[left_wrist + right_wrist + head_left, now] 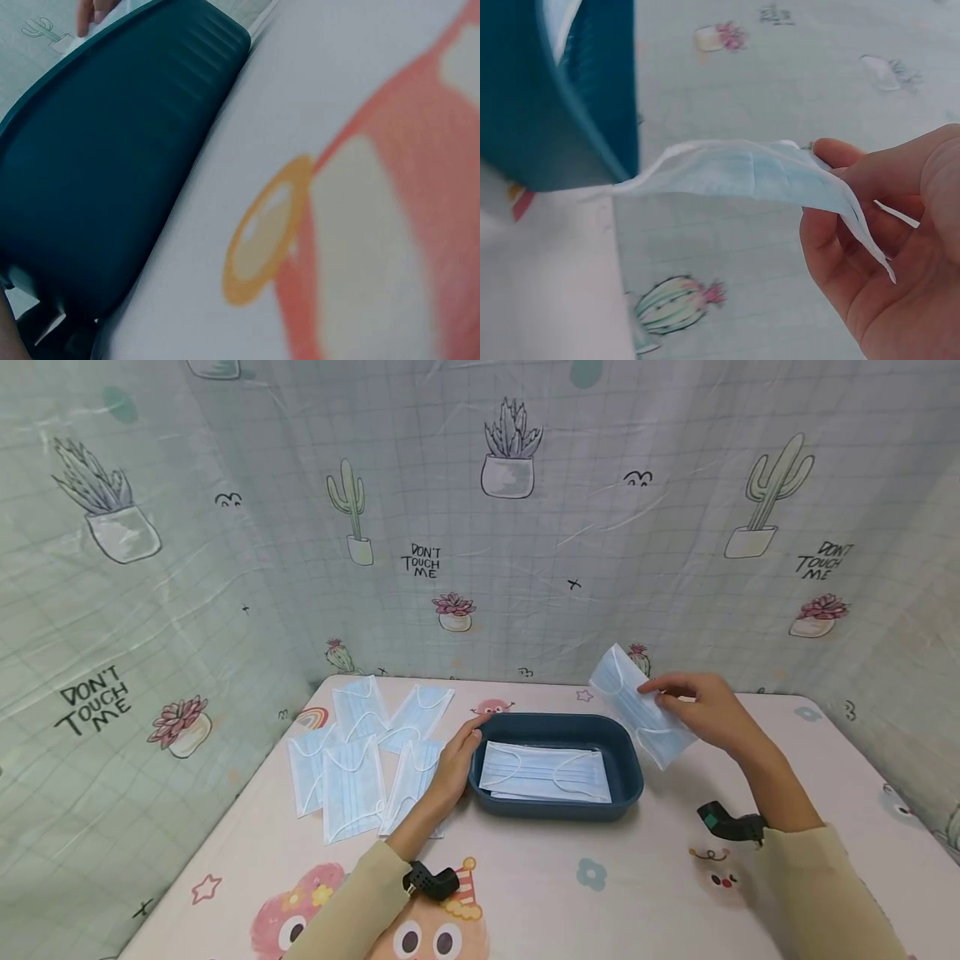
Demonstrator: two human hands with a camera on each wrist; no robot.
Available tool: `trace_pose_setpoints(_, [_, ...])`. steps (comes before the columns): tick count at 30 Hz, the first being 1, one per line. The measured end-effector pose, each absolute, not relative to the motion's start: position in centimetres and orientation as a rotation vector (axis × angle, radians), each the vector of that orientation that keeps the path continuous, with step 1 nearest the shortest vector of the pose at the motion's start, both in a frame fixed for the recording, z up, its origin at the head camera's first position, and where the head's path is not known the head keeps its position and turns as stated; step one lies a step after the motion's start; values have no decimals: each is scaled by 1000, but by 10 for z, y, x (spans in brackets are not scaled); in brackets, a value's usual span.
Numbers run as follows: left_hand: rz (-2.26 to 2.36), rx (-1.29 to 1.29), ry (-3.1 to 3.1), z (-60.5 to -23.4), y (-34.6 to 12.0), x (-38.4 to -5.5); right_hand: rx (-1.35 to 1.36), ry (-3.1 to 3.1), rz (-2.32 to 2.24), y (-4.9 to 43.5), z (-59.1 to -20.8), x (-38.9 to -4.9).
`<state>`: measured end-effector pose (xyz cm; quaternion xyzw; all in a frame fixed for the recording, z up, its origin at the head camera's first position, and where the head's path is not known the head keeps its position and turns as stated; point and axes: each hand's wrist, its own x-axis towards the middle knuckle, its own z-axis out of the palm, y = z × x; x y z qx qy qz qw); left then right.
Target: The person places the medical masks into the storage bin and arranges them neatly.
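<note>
My right hand (697, 706) pinches a light blue pleated face mask (630, 689) between thumb and fingers, holding it up by the right end of a dark teal box (555, 810). In the right wrist view the mask (735, 172) bends between the fingers, its far end overlapping the box's corner. My left hand (450, 768) rests against the box's left side, fingers along the rim. A neat stack of blue masks (543, 772) with white ear loops lies inside the box. From the left wrist camera, the box's outer wall (112, 150) shows and the left fingers are mostly hidden.
Several loose masks (352, 785) lie overlapping on the table left of the box. The table (540, 893) has a pale cover with cartoon prints. A curtain (585, 543) printed with cacti hangs behind and along the sides.
</note>
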<state>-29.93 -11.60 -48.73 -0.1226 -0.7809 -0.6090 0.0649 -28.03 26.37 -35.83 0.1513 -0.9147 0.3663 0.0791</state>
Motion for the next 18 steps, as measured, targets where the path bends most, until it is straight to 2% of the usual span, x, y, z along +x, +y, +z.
trace_pose_setpoints(6, [-1866, -382, -2391, -458, -116, -278, 499, -2634, 1150, 256, -341, -268])
trace_pose_setpoints(13, [-1874, -387, -2373, -487, -117, -300, 616, -2588, 1143, 239, -328, -259])
trace_pose_setpoints(18, [-1876, -385, -2334, -492, -115, -302, 699, -2656, 1169, 222, -321, -260])
